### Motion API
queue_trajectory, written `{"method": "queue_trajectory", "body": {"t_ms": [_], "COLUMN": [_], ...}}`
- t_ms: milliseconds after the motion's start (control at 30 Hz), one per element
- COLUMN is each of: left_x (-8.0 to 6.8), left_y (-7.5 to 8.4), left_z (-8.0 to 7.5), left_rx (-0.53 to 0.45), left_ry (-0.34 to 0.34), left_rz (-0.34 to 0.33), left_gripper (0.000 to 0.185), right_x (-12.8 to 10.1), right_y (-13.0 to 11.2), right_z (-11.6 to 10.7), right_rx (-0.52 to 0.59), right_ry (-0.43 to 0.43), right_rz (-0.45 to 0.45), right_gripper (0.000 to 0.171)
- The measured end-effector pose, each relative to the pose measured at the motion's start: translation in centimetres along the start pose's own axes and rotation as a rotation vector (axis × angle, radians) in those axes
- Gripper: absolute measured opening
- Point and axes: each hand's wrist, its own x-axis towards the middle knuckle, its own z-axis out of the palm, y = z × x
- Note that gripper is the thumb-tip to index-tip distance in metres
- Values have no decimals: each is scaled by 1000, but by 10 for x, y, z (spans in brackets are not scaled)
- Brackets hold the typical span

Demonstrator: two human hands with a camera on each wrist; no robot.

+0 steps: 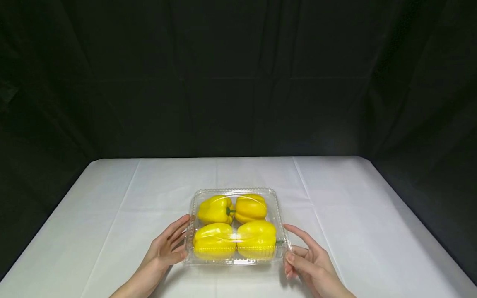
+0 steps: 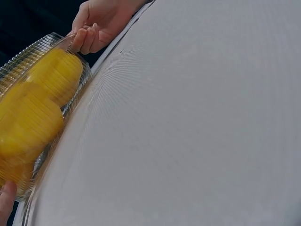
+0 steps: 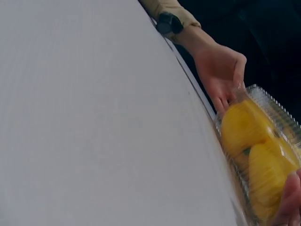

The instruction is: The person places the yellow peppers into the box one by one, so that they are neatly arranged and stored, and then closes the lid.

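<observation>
A clear plastic clamshell box with a ridged rim holds several yellow bell peppers, some with green stems showing. My left hand grips the box's left side, thumb at the near corner and fingers along the edge. At the near right corner, my right hand pinches the rim between thumb and curled fingers, its index finger stretched along the side. The lid lies over the peppers. In the right wrist view, the left hand's thumb is on top of the rim and its other fingers are lower; their tips are partly hidden.
A white cloth with fold lines covers the table. Black curtains hang behind it and along both sides. A dark wristwatch and a tan sleeve show on the left arm in the right wrist view.
</observation>
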Motion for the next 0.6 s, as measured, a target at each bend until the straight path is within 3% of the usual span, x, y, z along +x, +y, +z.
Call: {"method": "queue_trajectory", "body": {"t_ms": [133,600], "left_x": [2,3], "left_y": [0,3], "left_z": [2,5], "left_rx": [18,101], "left_ry": [38,155], "left_rz": [-41,-62], "left_gripper": [77,63], "right_x": [-1,0], "right_y": [2,-3], "right_z": [-1,6], "right_rx": [-38,-331], "right_ry": [16,419], "right_rz": [-30,-138], "right_gripper": [62,44]}}
